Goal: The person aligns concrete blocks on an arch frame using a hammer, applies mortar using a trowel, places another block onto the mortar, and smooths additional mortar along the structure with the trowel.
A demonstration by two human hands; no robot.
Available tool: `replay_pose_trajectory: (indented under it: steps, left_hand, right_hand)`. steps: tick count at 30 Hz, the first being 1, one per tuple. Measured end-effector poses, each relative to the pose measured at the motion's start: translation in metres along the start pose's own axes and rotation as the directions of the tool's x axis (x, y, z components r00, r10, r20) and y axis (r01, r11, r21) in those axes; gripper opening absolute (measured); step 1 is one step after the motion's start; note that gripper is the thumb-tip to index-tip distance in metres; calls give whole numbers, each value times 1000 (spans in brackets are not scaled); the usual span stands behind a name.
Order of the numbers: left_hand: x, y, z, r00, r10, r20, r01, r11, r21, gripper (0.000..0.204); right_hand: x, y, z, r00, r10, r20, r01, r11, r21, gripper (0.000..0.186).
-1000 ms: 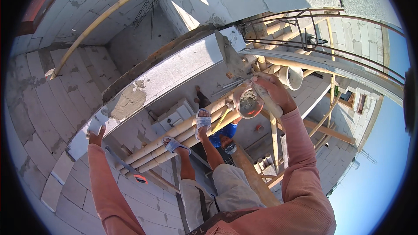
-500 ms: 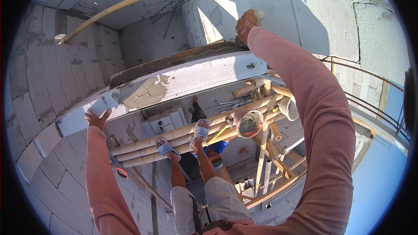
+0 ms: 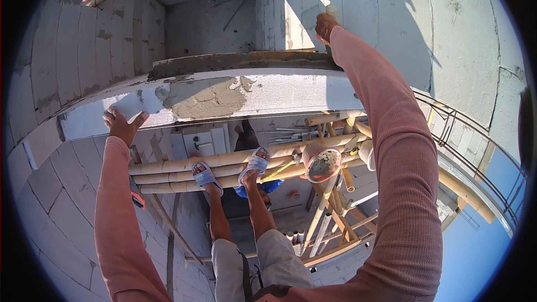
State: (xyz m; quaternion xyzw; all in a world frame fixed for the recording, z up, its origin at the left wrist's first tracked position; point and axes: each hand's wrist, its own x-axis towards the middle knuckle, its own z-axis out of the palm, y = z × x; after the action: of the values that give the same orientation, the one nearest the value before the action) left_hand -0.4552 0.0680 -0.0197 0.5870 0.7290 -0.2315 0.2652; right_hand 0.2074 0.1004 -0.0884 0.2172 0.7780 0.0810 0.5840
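Observation:
I stand in sandals on bamboo scaffold poles beside a white block wall. My left hand rests on the near edge of the wall's top, fingers spread, holding nothing. A patch of grey mortar lies on the wall top to its right. My right hand is stretched out past the far side of the wall, closed around the pale handle of a trowel. The trowel's blade is hidden from view.
A bucket with grey mortar hangs among the bamboo poles below my right arm. Block walls surround the spot. A metal railing curves at the right, with a long drop under the scaffold.
My right hand rose from near the bucket and moved forward over the wall with the trowel. My left hand stayed on the wall's edge. The view tilted forward.

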Motion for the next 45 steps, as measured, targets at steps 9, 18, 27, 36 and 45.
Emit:
replay_pose_trajectory:
  steps: [9, 18, 27, 36, 45]
  left_hand:
    - [-16, 9, -4, 996, -65, 54, 66, 997, -29, 135]
    - [-14, 36, 6, 994, -82, 78, 85, 996, -36, 137]
    - [-18, 17, -4, 993, -94, 70, 92, 995, 34, 136]
    - [-9, 20, 5, 997, -65, 50, 66, 998, -7, 135]
    - [1, 6, 10, 999, -27, 35, 28, 1000, -13, 136]
  right_hand:
    - [54, 23, -96, 997, -82, 5, 79, 972, 219, 12]
    - [105, -23, -82, 921, -143, -363, -38, 893, -449, 12]
    - [-89, 7, -157, 992, 60, -112, -15, 932, 363, 16]
    - [-174, -12, -42, 933, 351, -73, -155, 577, 802, 20]
    - [-177, -4, -16, 933, 353, 77, -266, 528, 806, 29]
